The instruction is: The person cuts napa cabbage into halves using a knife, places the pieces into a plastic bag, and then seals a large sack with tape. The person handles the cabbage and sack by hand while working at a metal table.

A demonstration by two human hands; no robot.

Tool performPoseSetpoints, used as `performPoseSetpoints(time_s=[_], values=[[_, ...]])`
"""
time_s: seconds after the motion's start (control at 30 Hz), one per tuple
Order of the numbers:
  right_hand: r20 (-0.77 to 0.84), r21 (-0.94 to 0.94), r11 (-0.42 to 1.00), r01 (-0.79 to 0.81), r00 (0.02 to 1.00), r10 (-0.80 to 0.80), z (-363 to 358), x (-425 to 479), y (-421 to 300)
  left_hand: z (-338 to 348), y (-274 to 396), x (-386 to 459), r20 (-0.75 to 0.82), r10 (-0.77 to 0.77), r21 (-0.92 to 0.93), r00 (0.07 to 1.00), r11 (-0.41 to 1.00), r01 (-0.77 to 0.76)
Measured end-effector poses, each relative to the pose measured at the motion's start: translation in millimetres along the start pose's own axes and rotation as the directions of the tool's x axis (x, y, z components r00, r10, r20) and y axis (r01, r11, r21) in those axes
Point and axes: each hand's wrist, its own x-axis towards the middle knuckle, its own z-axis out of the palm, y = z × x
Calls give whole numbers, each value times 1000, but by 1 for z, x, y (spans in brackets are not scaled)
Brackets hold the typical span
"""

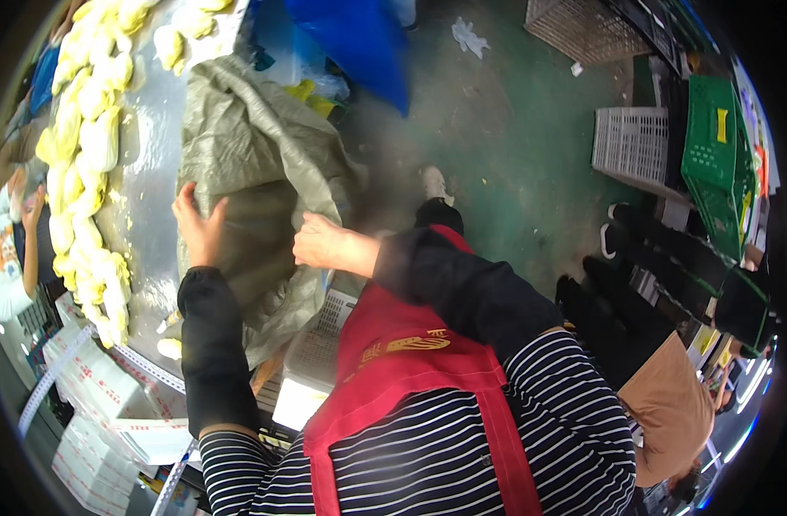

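Observation:
A grey-green woven plastic sack (235,142) hangs with its mouth spread at the edge of a metal table. My left hand (200,229) is at the left side of the mouth, thumb and fingers apart with the sack's rim between them. The right rim is pinched in the closed fingers of my right hand (325,242). Inside, the sack is shadowed, and its bottom is hidden. Left of it, a long row of pale yellow napa cabbages (84,174) lies on the wet metal tabletop (148,148).
White foam boxes (100,380) with red print stand at lower left. A blue plastic sheet (361,45) hangs at the top. On the right are a white crate (630,145), a green crate (715,161) and people standing. A white glove (469,37) lies on the green floor (522,129).

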Motion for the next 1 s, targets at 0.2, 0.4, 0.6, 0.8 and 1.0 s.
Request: performPoseSetpoints(time_s=[0.2,0.4,0.6,0.8,1.0], values=[[-356,321,926,200,931,-78,-72,-34,-68,2,-6,3,65,-34,5,997,999,34],[-688,391,741,546,708,-159,-197,-57,-156,7,-20,-5,87,-91,-3,992,996,91],[-690,374,786,493,714,-119,-177,-21,-97,4,-9,2,43,-69,4,997,998,68],[-416,447,809,381,889,-190,-140,-19,-30,-10,17,-3,96,-203,-12,975,979,205],[-771,389,820,419,635,42,-203,-7,55,-9,40,11,84,-270,-75,959,958,276]])
